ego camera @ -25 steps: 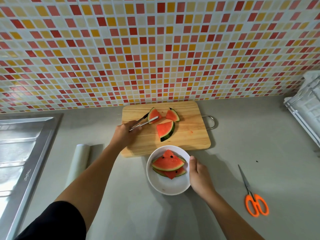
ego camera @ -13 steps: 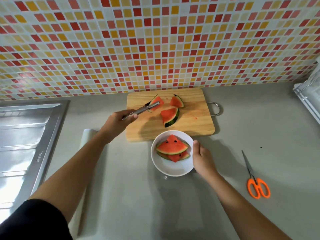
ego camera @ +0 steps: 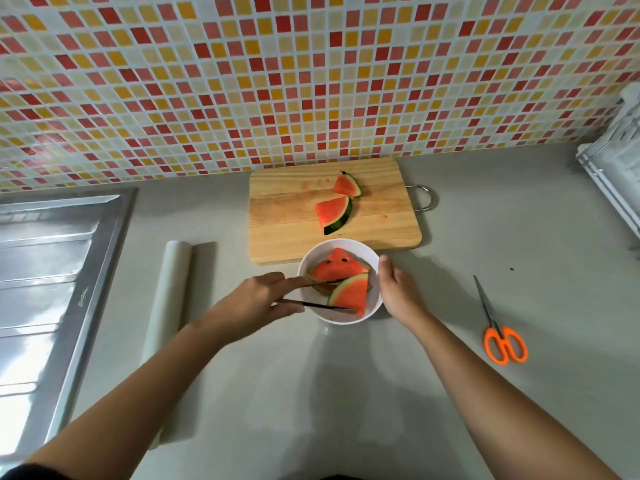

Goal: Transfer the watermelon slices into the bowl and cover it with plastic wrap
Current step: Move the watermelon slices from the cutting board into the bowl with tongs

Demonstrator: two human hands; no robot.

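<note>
we see the left hand [ego camera: 256, 303] curled round slim metal tongs [ego camera: 323, 306], whose two arms pinch a red, green-rinded watermelon wedge [ego camera: 349, 294] inside the white round bowl [ego camera: 341, 319], above the other watermelon slices [ego camera: 337, 268] lying there. the right hand [ego camera: 398, 292] cups the bowl's right wall, thumb up along the rim. the bowl stands mid-way across the grey bench [ego camera: 346, 393], just in front of the pale wooden cutting board [ego camera: 284, 220] at the back edge, which carries a small wedge [ego camera: 346, 185] and a larger wedge [ego camera: 332, 214]. a roll of clear plastic wrap [ego camera: 169, 292] lies towards the left edge beside the steel sink [ego camera: 52, 271]; orange-handled scissors [ego camera: 502, 337] lie towards the right edge.
</note>
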